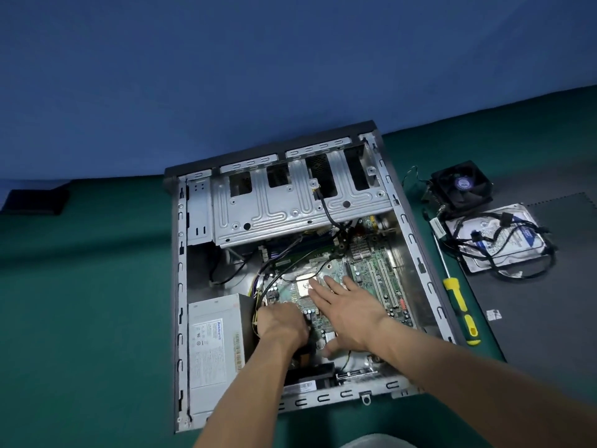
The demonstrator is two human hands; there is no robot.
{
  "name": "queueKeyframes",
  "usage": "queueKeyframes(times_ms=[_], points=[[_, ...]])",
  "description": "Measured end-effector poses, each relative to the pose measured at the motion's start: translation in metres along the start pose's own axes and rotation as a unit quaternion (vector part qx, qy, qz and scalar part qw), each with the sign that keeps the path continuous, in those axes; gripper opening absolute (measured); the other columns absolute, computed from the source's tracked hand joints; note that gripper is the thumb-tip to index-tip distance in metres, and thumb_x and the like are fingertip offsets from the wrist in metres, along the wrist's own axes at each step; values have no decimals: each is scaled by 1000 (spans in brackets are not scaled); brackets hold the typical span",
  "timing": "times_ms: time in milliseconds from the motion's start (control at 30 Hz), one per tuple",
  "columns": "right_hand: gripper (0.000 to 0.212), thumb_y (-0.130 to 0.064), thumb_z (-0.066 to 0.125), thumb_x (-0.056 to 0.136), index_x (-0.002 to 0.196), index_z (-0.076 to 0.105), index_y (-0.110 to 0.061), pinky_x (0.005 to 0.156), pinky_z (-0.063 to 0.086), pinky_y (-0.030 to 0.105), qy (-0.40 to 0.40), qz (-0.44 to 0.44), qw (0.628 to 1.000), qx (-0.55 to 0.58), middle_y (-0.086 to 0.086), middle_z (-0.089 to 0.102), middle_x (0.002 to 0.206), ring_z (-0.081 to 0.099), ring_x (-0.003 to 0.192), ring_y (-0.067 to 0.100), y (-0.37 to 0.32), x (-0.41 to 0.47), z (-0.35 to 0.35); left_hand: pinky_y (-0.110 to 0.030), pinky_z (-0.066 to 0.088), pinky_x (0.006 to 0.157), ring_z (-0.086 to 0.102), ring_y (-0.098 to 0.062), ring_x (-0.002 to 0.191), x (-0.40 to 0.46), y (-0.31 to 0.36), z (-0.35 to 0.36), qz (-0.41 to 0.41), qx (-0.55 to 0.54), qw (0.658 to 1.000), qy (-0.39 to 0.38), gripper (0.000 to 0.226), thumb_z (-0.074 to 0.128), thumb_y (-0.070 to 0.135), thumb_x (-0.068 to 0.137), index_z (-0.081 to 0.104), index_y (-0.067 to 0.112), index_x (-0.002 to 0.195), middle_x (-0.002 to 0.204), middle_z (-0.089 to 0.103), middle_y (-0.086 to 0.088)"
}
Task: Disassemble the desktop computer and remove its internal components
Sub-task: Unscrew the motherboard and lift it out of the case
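Both hands (347, 313) on motherboard (371, 270)

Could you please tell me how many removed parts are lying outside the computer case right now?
2: the cooling fan lies right of the case, and the hard drive with its cables sits just in front of it. More may lie out of view.

Repair workbench (green mat (97, 286), screwdriver (460, 310)).

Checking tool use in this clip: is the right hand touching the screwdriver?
Apart. The head view shows the right hand flat on the motherboard inside the case, with the case wall between it and the screwdriver.
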State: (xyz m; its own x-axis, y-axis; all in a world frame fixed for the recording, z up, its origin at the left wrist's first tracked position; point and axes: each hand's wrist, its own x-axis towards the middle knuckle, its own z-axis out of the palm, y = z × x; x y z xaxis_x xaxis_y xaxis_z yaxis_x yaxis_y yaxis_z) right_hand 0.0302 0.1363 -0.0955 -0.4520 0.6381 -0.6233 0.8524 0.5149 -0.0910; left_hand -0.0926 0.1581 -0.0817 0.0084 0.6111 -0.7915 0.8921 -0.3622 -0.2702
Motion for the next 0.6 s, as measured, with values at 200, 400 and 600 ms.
queueKeyframes(times_ms=[200,400,600], points=[[109,-72,46,78,148,-14,-13,117,2,48,-48,10,999,22,2,-24,153,-9,144,28,-2,-2,-9,-26,38,68,59,-17,109,-9,-1,-1,-7,1,1000,15,31,45,27,95,52,13,122,121,61,-2],[110,-71,48,78,148,-14,-12,116,2,50,-58,18,998,15,3,-24,154,-7,144,30,-4,-1,-13,-28,46,80,58,-19,112,-12,-1,-2,-14,-35,999,27,30,47,18,93,54,12,121,123,61,-3],[109,-69,49,79,147,-16,-12,114,3,52,-55,19,998,33,4,-27,152,-10,143,32,-4,5,-4,-31,47,86,59,-21,110,2,-5,-11,-21,-65,997,-36,27,50,14,91,58,9,117,122,61,-4]])
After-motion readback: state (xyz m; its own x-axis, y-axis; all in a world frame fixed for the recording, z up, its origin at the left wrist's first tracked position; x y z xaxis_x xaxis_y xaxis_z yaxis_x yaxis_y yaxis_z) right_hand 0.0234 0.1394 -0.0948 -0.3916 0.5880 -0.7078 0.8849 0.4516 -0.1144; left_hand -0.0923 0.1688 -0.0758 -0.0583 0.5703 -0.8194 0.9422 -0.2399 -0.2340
